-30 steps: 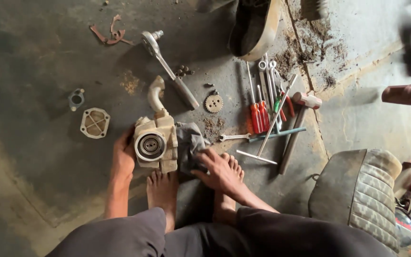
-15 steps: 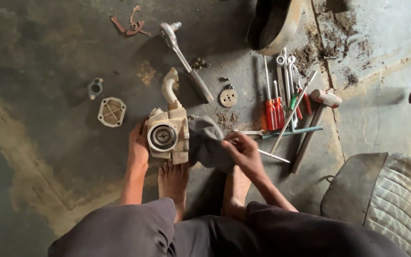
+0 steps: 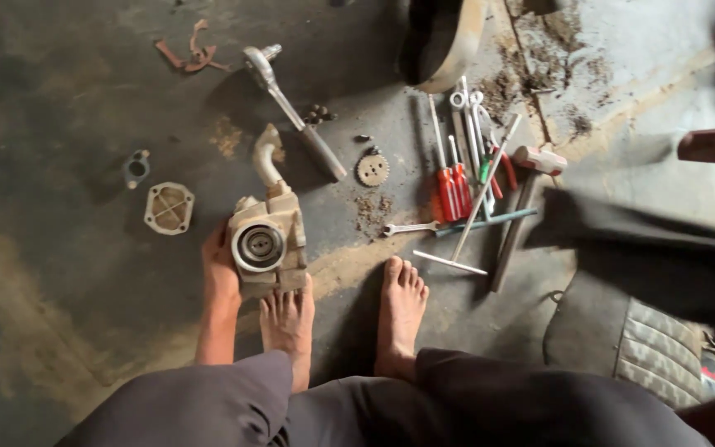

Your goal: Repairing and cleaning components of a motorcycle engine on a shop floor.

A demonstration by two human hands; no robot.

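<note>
Stained, oily concrete floor [image 3: 59,331] fills the view, dark grey with a pale yellowish streak running across it. Nearest the camera, the person's knees in dark trousers frame two bare feet planted on the floor. The left hand [image 3: 218,277] is clasped against the left side of a dirty cream-coloured metal engine casing [image 3: 268,242] with a round steel hub on its face and a curved pipe rising from its top; the casing stands on the floor just above the toes of the left foot. The right hand is out of sight. To the right sits a worn grey cushioned seat [image 3: 639,339]. Beyond the feet lie a silver T-handle wrench [image 3: 467,222], a small spanner [image 3: 407,228] and red-handled screwdrivers [image 3: 450,190] among other tools. Left of the casing rest a square cream cover plate [image 3: 168,208] and a small ring-shaped gasket [image 3: 136,168]. Farther off lie a small toothed gear [image 3: 372,169] and a long chrome ratchet handle [image 3: 291,108].
</note>
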